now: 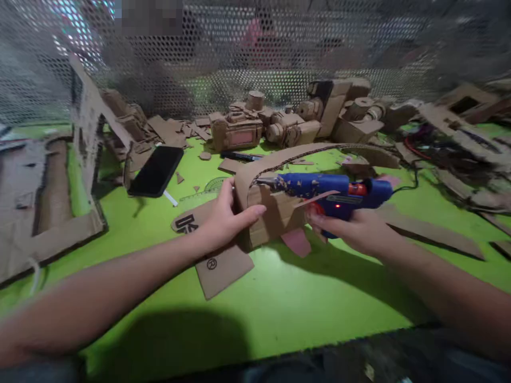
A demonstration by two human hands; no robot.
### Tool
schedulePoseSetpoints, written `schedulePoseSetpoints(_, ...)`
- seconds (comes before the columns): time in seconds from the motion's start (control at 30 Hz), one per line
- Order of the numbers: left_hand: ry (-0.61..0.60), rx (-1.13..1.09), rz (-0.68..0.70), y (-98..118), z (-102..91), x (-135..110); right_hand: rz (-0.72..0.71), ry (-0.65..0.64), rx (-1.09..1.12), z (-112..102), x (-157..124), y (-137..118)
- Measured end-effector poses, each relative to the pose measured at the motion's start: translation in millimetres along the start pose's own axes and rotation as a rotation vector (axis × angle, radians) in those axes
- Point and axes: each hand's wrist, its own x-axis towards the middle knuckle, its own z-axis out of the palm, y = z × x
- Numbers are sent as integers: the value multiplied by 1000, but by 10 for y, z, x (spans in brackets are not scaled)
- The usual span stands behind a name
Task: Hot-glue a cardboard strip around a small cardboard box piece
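Note:
My left hand (225,221) grips a brown cardboard piece (271,213) standing on the green table, fingers wrapped around its left side. A long curved corrugated strip (319,149) rises from that piece and arcs to the right. My right hand (351,231) holds a blue hot glue gun (331,189) by its handle, with a small red light lit. The gun's nozzle points left and touches the top of the cardboard piece, close to my left fingers.
A black phone (155,170) leans against cardboard at left. Small cardboard models (287,119) line the back by a perforated metal screen (255,53). Flat cardboard sheets (43,207) stand at far left; scraps (431,231), a printed offcut (219,266) and cables (423,149) lie around.

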Motion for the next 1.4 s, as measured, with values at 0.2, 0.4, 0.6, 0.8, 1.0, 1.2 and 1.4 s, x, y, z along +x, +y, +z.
schedulePoseSetpoints(0.2,0,3,23,-22,-6,11,-68,80,-22,19,21,-118)
schedulePoseSetpoints(0.4,-1,15,18,-9,-8,5,-40,71,9,15,-5,-173)
schedulePoseSetpoints(0.6,-11,21,9,-18,-17,6,-7,54,-1,6,-11,-153)
schedulePoseSetpoints(0.8,-17,35,11,-24,-32,6,23,45,7,-15,-3,-139)
schedulePoseSetpoints(1.0,-22,60,-19,11,-31,2,65,74,7,-10,3,-160)
schedulePoseSetpoints(1.2,-23,45,-10,8,-25,0,71,68,-6,-21,-2,-139)
schedulePoseSetpoints(1.4,-18,55,-3,-30,-43,12,9,74,-33,-71,-10,-113)
